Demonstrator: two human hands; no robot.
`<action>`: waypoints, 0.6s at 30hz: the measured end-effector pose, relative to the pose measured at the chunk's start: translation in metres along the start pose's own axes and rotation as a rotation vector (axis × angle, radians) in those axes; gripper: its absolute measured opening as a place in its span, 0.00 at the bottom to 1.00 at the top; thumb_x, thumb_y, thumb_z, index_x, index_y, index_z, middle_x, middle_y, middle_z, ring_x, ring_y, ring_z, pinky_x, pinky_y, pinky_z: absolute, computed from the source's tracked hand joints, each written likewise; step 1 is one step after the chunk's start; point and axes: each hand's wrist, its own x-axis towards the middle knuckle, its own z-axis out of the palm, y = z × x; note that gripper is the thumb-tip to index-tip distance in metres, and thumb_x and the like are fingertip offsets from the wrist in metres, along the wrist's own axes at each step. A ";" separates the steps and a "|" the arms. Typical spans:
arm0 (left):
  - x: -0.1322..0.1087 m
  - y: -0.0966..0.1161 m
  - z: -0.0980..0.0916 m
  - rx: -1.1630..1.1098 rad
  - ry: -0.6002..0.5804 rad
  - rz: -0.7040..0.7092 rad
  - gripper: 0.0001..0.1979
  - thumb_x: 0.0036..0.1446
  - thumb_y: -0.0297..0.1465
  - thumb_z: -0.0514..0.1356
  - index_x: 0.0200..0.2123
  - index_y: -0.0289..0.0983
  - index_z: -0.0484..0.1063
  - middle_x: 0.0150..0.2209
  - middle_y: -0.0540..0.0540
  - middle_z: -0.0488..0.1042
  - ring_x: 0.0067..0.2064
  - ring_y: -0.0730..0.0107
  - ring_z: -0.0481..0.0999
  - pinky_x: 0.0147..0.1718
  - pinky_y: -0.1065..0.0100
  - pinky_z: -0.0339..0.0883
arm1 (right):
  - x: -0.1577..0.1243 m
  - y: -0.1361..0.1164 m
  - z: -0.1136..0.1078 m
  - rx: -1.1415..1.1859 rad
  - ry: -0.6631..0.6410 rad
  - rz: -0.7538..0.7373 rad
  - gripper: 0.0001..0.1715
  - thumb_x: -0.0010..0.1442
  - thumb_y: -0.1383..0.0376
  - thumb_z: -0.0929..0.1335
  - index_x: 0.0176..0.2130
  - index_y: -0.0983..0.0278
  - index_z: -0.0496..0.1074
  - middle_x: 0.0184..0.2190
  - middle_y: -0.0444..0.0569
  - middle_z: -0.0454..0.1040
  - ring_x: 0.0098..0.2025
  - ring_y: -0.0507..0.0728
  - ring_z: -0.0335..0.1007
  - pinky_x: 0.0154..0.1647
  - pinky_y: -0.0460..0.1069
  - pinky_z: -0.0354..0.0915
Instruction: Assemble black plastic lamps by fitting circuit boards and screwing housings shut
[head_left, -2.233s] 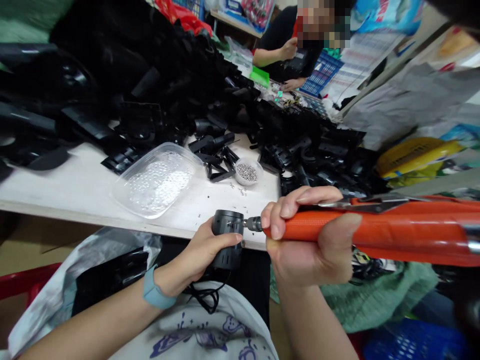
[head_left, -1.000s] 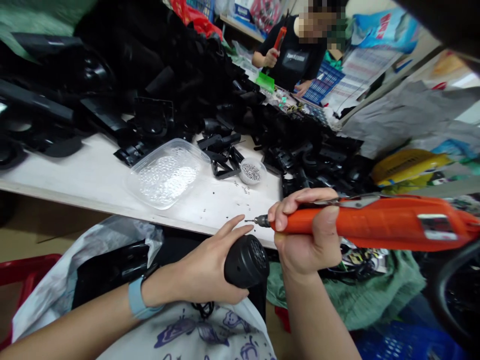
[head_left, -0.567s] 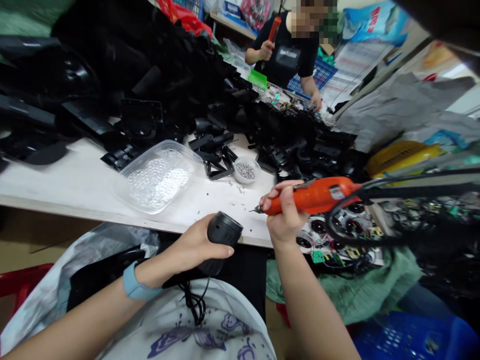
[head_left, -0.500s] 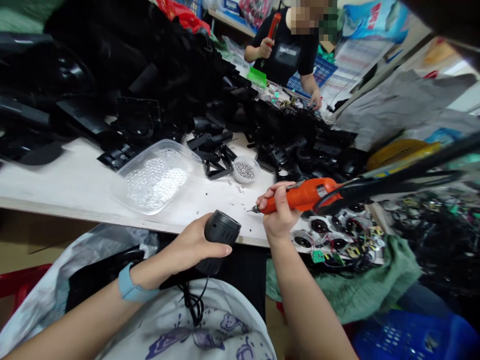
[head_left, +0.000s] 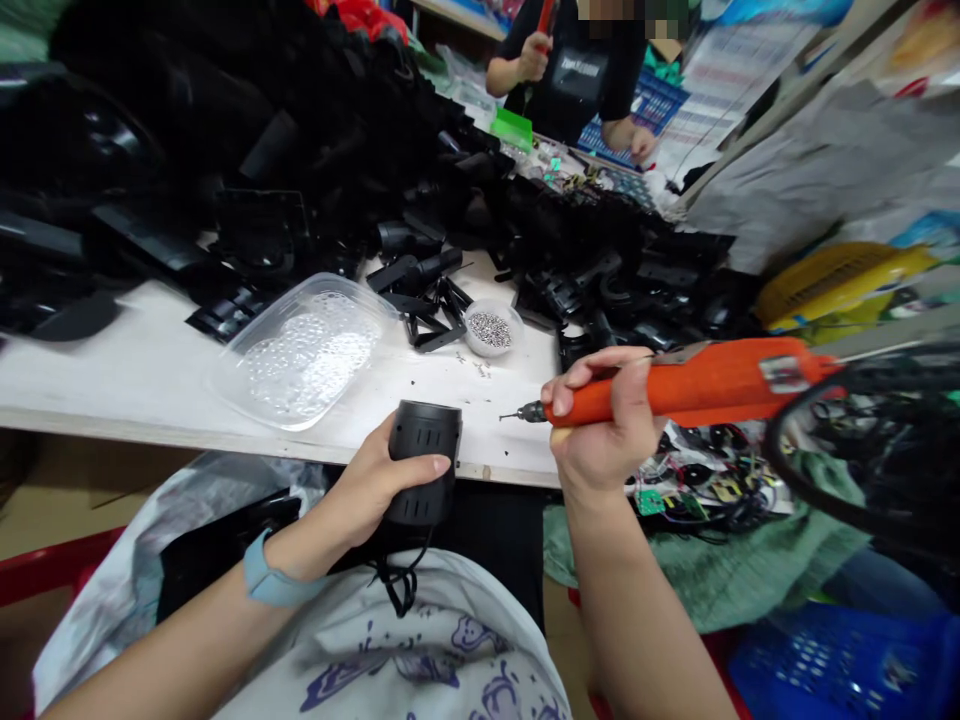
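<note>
A black cylindrical housing with slots and a trailing cord [head_left: 425,440] is gripped by my left hand [head_left: 373,487] at the table's front edge, its thumb across the side. My right hand [head_left: 604,425] wraps around an orange electric screwdriver [head_left: 720,385], whose bit points left over the white tabletop [head_left: 517,445]. A small gap separates the bit from the housing. Beyond them sits a round cup of small screws [head_left: 491,330], and to the left a clear plastic tray [head_left: 307,350] holds shiny clear pieces.
Piles of black plastic parts [head_left: 300,140] cover the table's back. At the right lie circuit boards and wired parts [head_left: 712,475], with a blue basket [head_left: 847,660] below. A co-worker [head_left: 577,80] stands across, holding another orange tool.
My right hand has moved right and slightly up with the screwdriver, now held more level. The housing in my left hand has turned, showing its slotted side, and shifted slightly left.
</note>
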 end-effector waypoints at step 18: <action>-0.011 -0.017 0.007 -0.412 -0.157 -0.280 0.24 0.48 0.41 0.73 0.44 0.29 0.79 0.37 0.35 0.83 0.36 0.53 0.82 0.39 0.55 0.78 | -0.041 -0.046 0.034 0.197 -0.108 -0.049 0.17 0.67 0.50 0.69 0.36 0.59 0.74 0.27 0.43 0.67 0.17 0.49 0.60 0.19 0.50 0.66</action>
